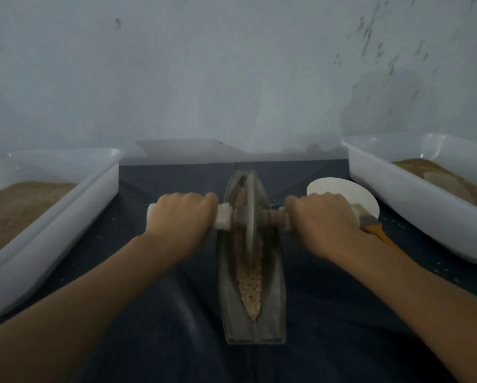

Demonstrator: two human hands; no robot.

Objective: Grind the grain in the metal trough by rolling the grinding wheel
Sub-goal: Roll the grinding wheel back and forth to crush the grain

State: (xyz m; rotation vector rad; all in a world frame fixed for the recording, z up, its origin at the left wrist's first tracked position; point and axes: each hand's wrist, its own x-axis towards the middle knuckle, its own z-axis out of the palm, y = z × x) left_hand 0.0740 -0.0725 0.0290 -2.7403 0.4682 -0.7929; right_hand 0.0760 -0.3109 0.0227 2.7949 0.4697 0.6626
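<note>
No writing or label can be read on any thing here. The metal trough (255, 313) lies on a dark cloth (160, 313) in the middle, its long axis running straight away from the person toward the wall (232, 64). Crushed grain (250, 286) fills its narrow groove. The grinding wheel (249, 217) stands on edge in the far half of the groove, and its handle (223, 217) lies crosswise, left to right. The left hand (182, 214) grips the left end of the handle and the right hand (320, 217) grips the right end, one on each side of the wheel. A white tray (104, 172) with brown powder stands at the left, another tray (370, 167) at the right. Near the right hand lie a white disc (339, 189) and a brush (375, 228).
</note>
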